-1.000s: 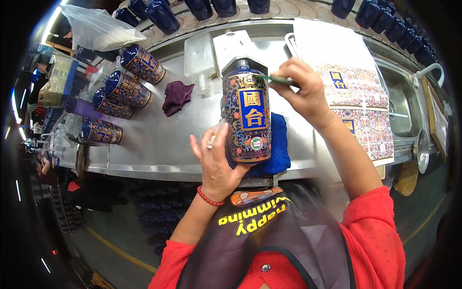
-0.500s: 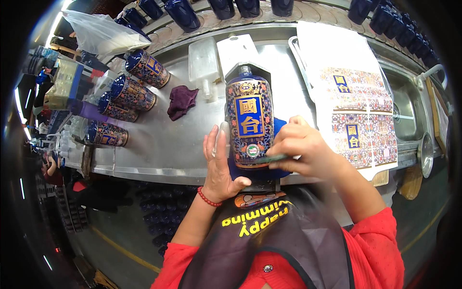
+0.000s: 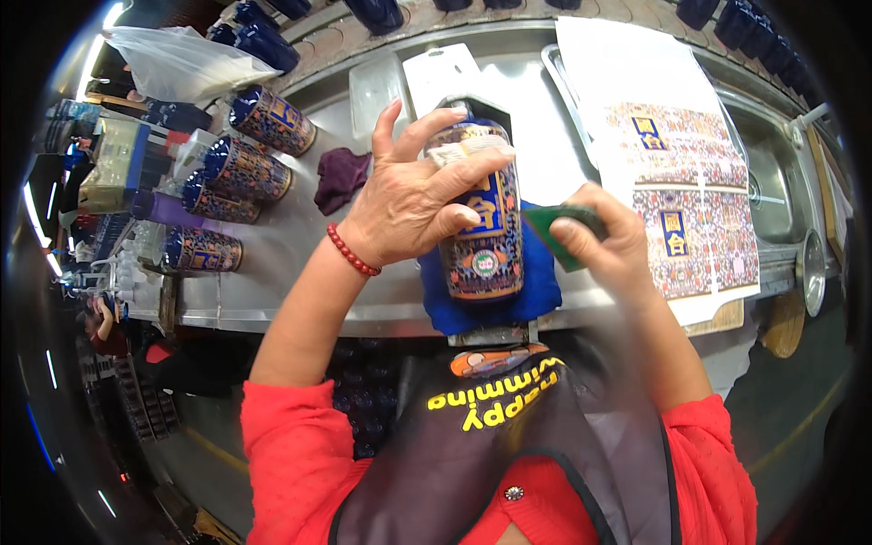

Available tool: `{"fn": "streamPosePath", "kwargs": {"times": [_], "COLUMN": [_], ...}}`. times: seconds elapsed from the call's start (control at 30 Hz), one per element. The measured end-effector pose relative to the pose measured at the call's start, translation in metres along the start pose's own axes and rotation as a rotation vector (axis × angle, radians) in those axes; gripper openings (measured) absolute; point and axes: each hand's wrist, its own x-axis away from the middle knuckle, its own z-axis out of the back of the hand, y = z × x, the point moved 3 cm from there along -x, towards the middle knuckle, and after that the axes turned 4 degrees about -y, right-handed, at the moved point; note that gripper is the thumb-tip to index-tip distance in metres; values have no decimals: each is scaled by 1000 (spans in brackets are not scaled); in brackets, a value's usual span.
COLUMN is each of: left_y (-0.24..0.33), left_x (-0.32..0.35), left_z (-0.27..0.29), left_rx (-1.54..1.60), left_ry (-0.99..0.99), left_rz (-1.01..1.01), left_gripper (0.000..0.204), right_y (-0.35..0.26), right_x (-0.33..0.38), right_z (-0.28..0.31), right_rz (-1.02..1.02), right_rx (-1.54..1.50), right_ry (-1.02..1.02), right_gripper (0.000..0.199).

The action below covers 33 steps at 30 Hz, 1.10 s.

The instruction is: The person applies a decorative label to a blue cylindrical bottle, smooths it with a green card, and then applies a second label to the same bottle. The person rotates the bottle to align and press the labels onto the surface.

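Observation:
A blue bottle point(image 3: 486, 259) with a colourful floral decal lies on a blue cloth point(image 3: 443, 304), its neck pointing away from me. Across its upper part spreads my left hand point(image 3: 413, 195), fingers stretched apart over the decal. A pale, thin piece of sheet point(image 3: 472, 148) shows between those fingers; whether they grip it, I cannot make out. To the bottle's right, my right hand point(image 3: 613, 236) grips a flat green scraper point(image 3: 565, 232), one end of it close to the bottle's side. Much of the decal's upper half is hidden under my left hand.
Several decorated bottles point(image 3: 250, 170) lie at the left of the metal table. A dark purple cloth point(image 3: 341, 180) and a clear tray point(image 3: 380, 86) sit nearer the bottle. Printed decal sheets point(image 3: 677, 227) are at right, beside a sink point(image 3: 767, 195). Plain blue bottles point(image 3: 372, 11) line the back.
My left hand has moved from the bottle's lower left side up over its top. My right hand has drawn the scraper off the decal's lower edge, to the right and up. The pale piece now shows.

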Motion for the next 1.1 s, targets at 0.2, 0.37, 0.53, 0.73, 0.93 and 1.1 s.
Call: {"fn": "streamPosePath", "kwargs": {"times": [0.2, 0.37, 0.53, 0.73, 0.93, 1.1], "left_y": [48, 85, 100, 86, 94, 95], "left_x": [23, 79, 111, 96, 82, 82], "left_z": [-9, -21, -33, -30, -14, -22], "left_rx": [62, 126, 159, -114, -218, -117], "left_ry": [-25, 114, 409, 284, 299, 310], "left_rz": [-38, 146, 455, 561, 501, 530], "left_gripper": [59, 64, 67, 90, 90, 96], "right_y": [-3, -31, -59, -58, -76, -80], "right_x": [7, -11, 8, 1, 2, 3], "right_z": [14, -5, -34, -31, -42, -54], "right_rz": [-111, 227, 781, 545, 573, 680], "right_rx": [-101, 384, 558, 740, 636, 570], "right_ry": [102, 23, -372, -175, -273, -737], "right_gripper": [17, 14, 41, 29, 26, 31]}}
